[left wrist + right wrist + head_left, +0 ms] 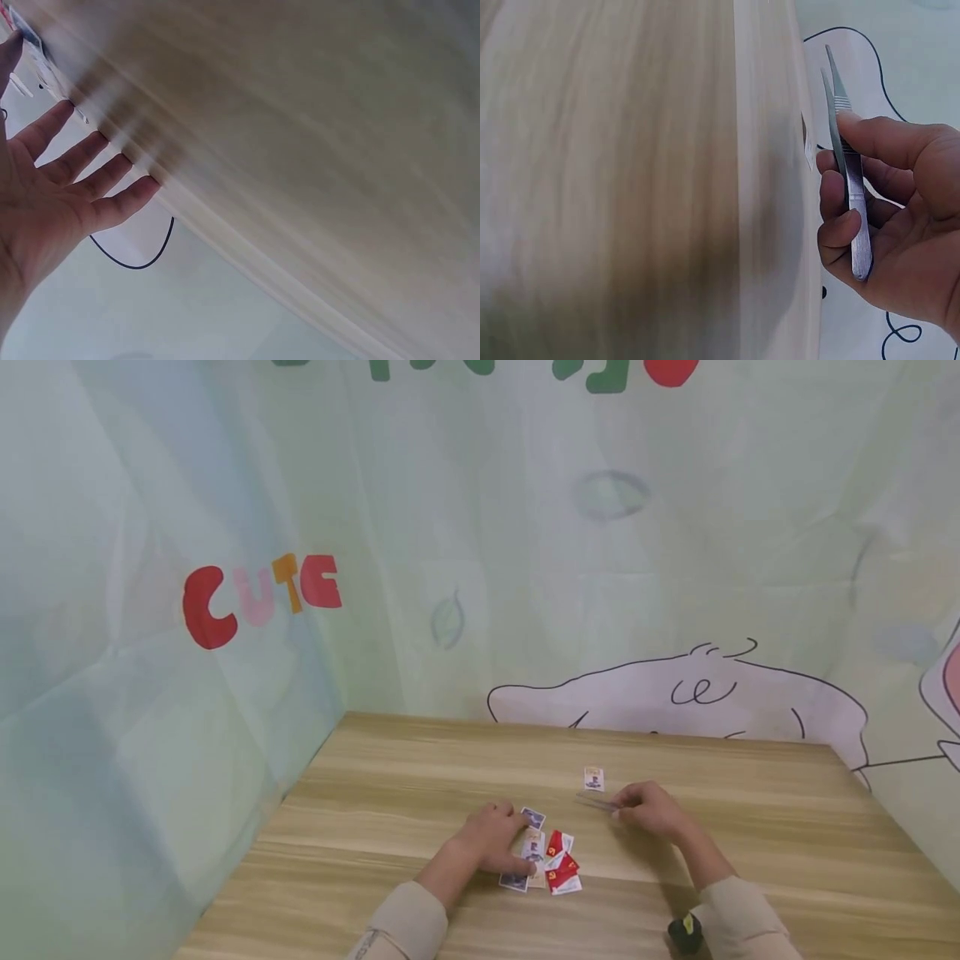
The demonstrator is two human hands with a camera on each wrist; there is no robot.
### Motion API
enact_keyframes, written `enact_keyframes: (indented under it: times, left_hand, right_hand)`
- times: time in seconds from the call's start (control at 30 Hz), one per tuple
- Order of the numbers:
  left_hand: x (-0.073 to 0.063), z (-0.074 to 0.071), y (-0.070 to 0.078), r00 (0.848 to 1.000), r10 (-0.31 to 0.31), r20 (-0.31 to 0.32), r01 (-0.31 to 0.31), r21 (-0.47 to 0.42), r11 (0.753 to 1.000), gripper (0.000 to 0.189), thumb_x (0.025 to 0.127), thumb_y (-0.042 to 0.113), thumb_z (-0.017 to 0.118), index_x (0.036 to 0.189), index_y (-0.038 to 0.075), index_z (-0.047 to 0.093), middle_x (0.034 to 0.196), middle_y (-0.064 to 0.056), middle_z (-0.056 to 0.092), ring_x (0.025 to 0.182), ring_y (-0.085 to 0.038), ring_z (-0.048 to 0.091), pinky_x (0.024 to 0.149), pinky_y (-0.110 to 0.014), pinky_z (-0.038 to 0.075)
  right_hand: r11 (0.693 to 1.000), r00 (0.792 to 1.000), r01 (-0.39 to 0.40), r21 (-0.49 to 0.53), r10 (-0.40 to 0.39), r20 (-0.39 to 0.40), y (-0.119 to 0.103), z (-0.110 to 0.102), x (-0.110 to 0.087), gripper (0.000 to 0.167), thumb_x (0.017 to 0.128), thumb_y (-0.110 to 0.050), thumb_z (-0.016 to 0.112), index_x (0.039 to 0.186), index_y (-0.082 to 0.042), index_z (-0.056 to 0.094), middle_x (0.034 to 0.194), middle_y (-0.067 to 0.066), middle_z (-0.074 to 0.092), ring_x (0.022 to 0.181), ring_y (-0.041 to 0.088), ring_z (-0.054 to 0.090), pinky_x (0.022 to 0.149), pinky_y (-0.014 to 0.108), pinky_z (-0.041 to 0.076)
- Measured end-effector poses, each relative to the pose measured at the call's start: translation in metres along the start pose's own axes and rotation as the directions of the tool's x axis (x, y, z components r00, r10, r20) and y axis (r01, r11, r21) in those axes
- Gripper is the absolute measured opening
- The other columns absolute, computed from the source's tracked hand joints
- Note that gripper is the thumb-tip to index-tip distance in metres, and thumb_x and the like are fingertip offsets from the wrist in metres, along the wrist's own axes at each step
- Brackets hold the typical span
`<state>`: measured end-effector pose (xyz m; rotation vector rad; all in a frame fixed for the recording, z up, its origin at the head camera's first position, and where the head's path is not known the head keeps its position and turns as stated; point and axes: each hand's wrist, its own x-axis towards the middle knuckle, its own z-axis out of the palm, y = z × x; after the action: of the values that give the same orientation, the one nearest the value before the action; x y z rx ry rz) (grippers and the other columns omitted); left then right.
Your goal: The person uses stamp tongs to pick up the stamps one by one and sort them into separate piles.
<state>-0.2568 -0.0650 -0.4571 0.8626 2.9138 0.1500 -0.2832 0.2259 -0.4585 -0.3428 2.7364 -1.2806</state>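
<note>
Metal tweezers (861,251) are gripped in the curled right hand (654,812), prongs parted and pointed between nine and ten o'clock; just beside them, at the hand's ten o'clock, a lone illustrated card (594,779) lies on the wooden table (420,760). The left hand (495,839) is spread, nothing grasped, its thumb partly covering pale cards (534,843); red-and-white cards (562,864) are overlapped at its four o'clock

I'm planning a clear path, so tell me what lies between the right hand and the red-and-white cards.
Only bare wooden tabletop shows between the right hand and the red-and-white cards in the head view.
</note>
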Motion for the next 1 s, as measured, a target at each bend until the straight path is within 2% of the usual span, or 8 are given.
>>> enact_keyframes:
  times: [0.4, 0.63, 0.8, 1.0]
  left_hand:
    - [-0.001, -0.001, 0.001, 1.000, 0.000, 0.000, 0.000, -0.009, 1.000, 0.073, 0.072, 0.061, 0.066, 0.130, 0.017, 0.054, 0.122, -0.008, 0.051, 0.109, -0.026, 0.049, 0.087, -0.045, 0.044]
    - [0.000, -0.001, 0.000, 1.000, 0.013, -0.019, -0.013, 0.007, 1.000, 0.073, 0.072, 0.060, 0.067, 0.129, 0.016, 0.054, 0.120, -0.008, 0.052, 0.106, -0.026, 0.050, 0.084, -0.043, 0.046]
    - [0.000, 0.000, 0.000, 1.000, 0.017, -0.016, -0.017, 0.013, 1.000, 0.073, 0.072, 0.060, 0.066, 0.130, 0.017, 0.054, 0.119, -0.008, 0.052, 0.106, -0.025, 0.050, 0.085, -0.042, 0.045]
    - [-0.001, -0.001, 0.001, 1.000, 0.003, -0.011, -0.003, 0.004, 1.000, 0.073, 0.073, 0.060, 0.066, 0.130, 0.017, 0.054, 0.119, -0.007, 0.051, 0.105, -0.024, 0.049, 0.082, -0.042, 0.046]
  right_hand:
    - [0.999, 0.993, 0.015, 0.034, -0.018, 0.115, -0.004, 0.010, 0.004, 0.017, 0.077, -0.005, 0.069, 0.093, 0.001, 0.067, 0.081, 0.003, 0.060, 0.073, 0.018, 0.052, 0.066, 0.032, 0.046]
    - [0.994, 0.980, 0.078, 0.079, -0.091, 0.177, -0.009, 0.012, 0.008, 0.019, 0.076, -0.003, 0.067, 0.093, 0.007, 0.065, 0.078, 0.003, 0.060, 0.069, 0.018, 0.051, 0.063, 0.033, 0.045]
    - [0.996, 0.978, 0.054, 0.078, -0.068, 0.197, -0.014, 0.015, 0.007, 0.018, 0.076, -0.004, 0.068, 0.092, 0.005, 0.066, 0.078, 0.003, 0.060, 0.070, 0.018, 0.051, 0.063, 0.032, 0.045]
    - [0.996, 0.971, 0.065, 0.054, -0.075, 0.227, -0.018, 0.018, 0.007, 0.018, 0.077, -0.005, 0.069, 0.093, 0.003, 0.067, 0.079, 0.003, 0.062, 0.071, 0.018, 0.052, 0.063, 0.033, 0.046]
